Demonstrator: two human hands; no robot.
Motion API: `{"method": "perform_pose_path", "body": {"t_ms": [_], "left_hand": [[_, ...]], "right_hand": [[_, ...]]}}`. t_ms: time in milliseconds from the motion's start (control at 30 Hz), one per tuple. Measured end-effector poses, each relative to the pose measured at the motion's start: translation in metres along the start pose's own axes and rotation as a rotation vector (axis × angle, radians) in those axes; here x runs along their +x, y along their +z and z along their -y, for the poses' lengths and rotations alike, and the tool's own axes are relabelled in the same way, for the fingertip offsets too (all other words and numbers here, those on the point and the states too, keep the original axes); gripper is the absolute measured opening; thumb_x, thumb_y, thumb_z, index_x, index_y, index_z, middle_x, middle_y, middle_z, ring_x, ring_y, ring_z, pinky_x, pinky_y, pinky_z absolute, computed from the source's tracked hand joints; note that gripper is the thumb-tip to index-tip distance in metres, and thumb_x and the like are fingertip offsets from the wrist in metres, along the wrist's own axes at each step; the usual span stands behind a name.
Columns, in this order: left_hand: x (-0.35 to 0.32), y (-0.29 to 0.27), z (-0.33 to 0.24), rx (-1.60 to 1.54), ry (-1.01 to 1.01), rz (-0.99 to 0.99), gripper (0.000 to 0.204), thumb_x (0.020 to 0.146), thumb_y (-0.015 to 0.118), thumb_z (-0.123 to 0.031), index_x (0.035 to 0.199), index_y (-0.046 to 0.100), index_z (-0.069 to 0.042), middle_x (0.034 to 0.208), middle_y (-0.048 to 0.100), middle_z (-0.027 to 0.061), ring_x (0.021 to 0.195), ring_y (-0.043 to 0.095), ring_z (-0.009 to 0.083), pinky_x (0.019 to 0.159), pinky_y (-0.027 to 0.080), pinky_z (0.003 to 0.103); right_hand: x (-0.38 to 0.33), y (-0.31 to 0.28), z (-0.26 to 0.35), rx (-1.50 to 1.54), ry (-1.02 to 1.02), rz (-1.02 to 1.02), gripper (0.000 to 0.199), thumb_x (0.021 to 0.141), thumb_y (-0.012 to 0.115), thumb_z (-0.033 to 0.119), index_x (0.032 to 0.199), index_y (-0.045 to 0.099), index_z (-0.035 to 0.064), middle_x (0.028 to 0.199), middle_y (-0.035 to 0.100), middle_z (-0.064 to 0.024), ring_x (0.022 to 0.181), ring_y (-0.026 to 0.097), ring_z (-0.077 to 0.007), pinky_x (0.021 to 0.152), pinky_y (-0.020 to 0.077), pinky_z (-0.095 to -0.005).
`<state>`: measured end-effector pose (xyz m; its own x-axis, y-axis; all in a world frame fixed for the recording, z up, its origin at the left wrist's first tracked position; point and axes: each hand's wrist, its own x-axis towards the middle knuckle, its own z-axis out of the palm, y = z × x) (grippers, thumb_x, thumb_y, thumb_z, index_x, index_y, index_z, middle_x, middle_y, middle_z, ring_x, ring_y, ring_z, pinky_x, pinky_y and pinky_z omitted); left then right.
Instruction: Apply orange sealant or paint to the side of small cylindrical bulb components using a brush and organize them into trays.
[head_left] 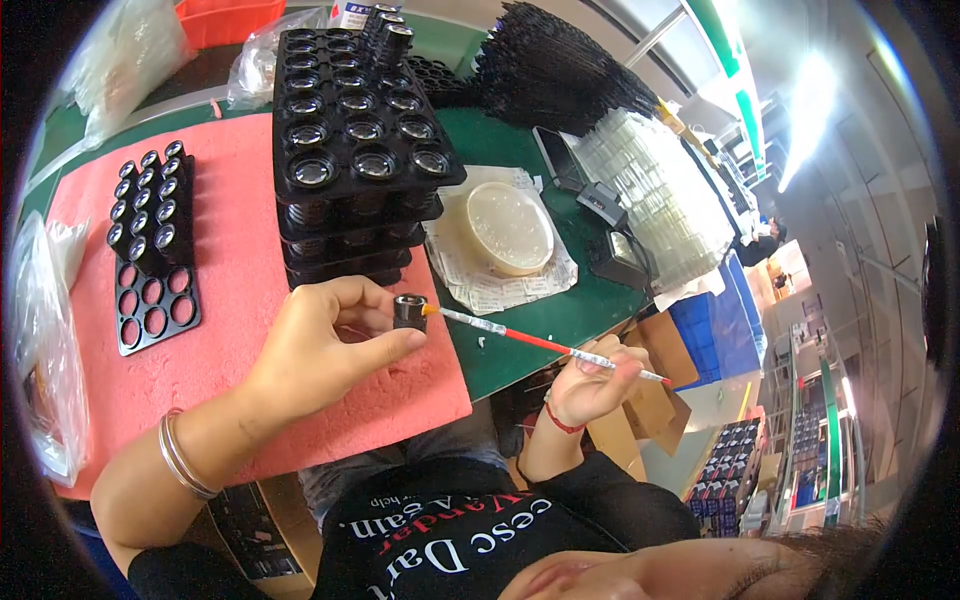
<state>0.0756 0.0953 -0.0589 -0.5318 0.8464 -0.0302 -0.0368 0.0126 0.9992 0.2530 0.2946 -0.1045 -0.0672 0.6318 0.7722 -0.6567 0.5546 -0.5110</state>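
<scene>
Over the pink foam mat, my left hand (335, 335) pinches a small black lens barrel (409, 312) between thumb and fingers. My right hand (598, 385) grips a thin red-and-white stick (530, 340), brush-like, near its rear end. The stick's yellowish tip meets the side of the barrel near its rim; the exact contact is too small to tell. Just beyond my left hand rises a stack of black trays (350, 200) filled with lens barrels. A round pale dish (509, 228), its contents unclear, stands on a paper pad (470, 290) to the right of the stack.
A black holed rack (158, 300) with several lens barrels lies on the pink mat (235, 200) at left. Plastic bags (50, 380) line the left edge. Black trays (550, 70), clear trays (650, 180) and a small dark device (602, 205) occupy the far right of the green table (500, 360).
</scene>
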Motion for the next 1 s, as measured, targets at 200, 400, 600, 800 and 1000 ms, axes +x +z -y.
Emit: {"method": "perform_pose_path", "body": {"t_ms": [200,400,600,800,1000], "left_hand": [[-0.001,0.003,0.006,-0.048,0.067,0.031,0.019,0.073,0.068,-0.010,0.081,0.056,0.003,0.072,0.059,0.0036,0.064,0.054,0.0063,0.058,0.046,0.021],[-0.001,0.000,-0.003,-0.008,-0.024,0.042,0.020,0.073,0.068,-0.011,0.081,0.057,0.003,0.069,0.059,0.0033,0.062,0.054,0.0066,0.057,0.046,0.021],[0.000,0.000,0.000,0.011,-0.031,0.034,0.021,0.072,0.069,-0.012,0.080,0.057,0.003,0.067,0.058,0.0022,0.062,0.053,0.0061,0.056,0.045,0.021],[-0.001,0.000,0.000,0.029,-0.021,0.037,0.022,0.071,0.069,-0.014,0.081,0.057,0.002,0.068,0.058,0.0012,0.063,0.052,0.0054,0.058,0.044,0.021],[-0.001,-0.002,0.001,0.004,0.024,0.072,0.021,0.074,0.066,-0.012,0.086,0.058,0.002,0.072,0.059,0.0014,0.067,0.052,0.0057,0.064,0.045,0.022]], "right_hand": [[0.001,-0.002,-0.003,-0.014,0.007,-0.027,0.027,0.089,0.043,0.029,0.074,0.040,0.0073,0.053,0.035,-0.0009,0.044,0.032,-0.0100,0.040,0.0247,-0.0213],[0.005,-0.010,0.002,0.183,0.110,0.047,0.022,0.087,0.048,0.027,0.078,0.041,0.0079,0.059,0.039,-0.0018,0.054,0.034,-0.0102,0.047,0.0283,-0.0210],[0.005,-0.006,0.005,0.193,0.134,0.111,0.020,0.084,0.049,0.024,0.077,0.040,0.0084,0.059,0.043,-0.0043,0.055,0.038,-0.0128,0.048,0.0323,-0.0222],[0.005,-0.007,0.003,0.182,0.130,0.140,0.020,0.083,0.049,0.024,0.077,0.039,0.0078,0.060,0.046,-0.0057,0.056,0.041,-0.0143,0.048,0.0343,-0.0227],[0.005,-0.011,0.000,0.158,0.096,0.184,0.022,0.083,0.048,0.023,0.075,0.037,0.0067,0.052,0.040,-0.0040,0.050,0.036,-0.0129,0.044,0.0293,-0.0230]]}}
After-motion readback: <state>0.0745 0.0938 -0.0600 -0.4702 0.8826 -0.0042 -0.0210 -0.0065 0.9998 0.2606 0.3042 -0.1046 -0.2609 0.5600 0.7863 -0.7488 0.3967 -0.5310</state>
